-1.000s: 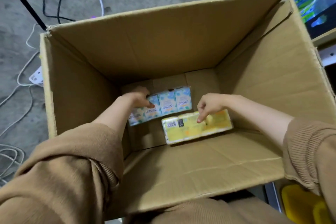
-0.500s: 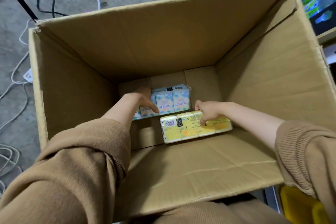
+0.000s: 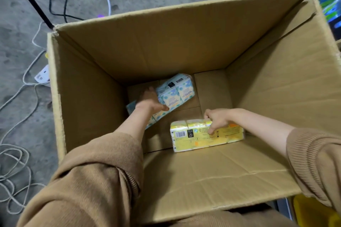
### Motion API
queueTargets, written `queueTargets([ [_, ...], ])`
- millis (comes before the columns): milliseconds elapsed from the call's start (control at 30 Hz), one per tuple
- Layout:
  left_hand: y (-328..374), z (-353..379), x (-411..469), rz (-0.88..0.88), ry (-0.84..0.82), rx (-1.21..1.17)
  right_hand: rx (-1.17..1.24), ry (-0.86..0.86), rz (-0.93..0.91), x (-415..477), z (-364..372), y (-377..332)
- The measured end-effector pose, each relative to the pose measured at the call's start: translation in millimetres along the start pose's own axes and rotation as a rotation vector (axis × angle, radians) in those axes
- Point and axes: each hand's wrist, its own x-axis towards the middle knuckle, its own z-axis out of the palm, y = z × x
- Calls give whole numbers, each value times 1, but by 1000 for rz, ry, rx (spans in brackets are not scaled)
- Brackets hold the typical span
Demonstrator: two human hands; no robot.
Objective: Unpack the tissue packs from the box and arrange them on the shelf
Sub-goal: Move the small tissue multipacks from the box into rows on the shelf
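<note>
Blue pack, tilted at 10 o'clock on the box floor, is clasped by the left hand. Yellow pack, at 4 o'clock, is clasped by the right hand. Neither is out; shelving is left.

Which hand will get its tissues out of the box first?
Probably the left hand: it grips the blue pack, which looks tilted up off the floor of the box. The right hand grips the yellow pack, but that one looks flat on the floor.
</note>
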Motion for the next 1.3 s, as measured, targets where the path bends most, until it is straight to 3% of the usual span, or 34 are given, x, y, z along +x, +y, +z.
queueTargets([
  [133, 1, 1, 3, -19, -8, -12, -238, 107, -20, -10, -4, -5],
  [333, 0, 2, 7, -20, -6, -24, -368, 463, -159, -37, -12, -13],
  [467, 0, 2, 9, -23, -20, -48, -193, 213, -176, -42, -18, -14],
  [533, 0, 2, 9, -28, -21, -51, -200, 243, -182, -41, -19, -14],
  [667, -1, 2, 9, -31, -14, -56, -292, 360, -203, -29, -32, -16],
  [833, -2, 2, 10, -20, 0, -79, -541, 65, -111, -5, -31, -23],
  [933, -3, 2, 10, -30, 8, -104, -635, -17, -112, 3, -14, -19],
  [1300, -5, 6, 10, -9, 12, -85, -669, 164, -224, 9, 13, -13],
])
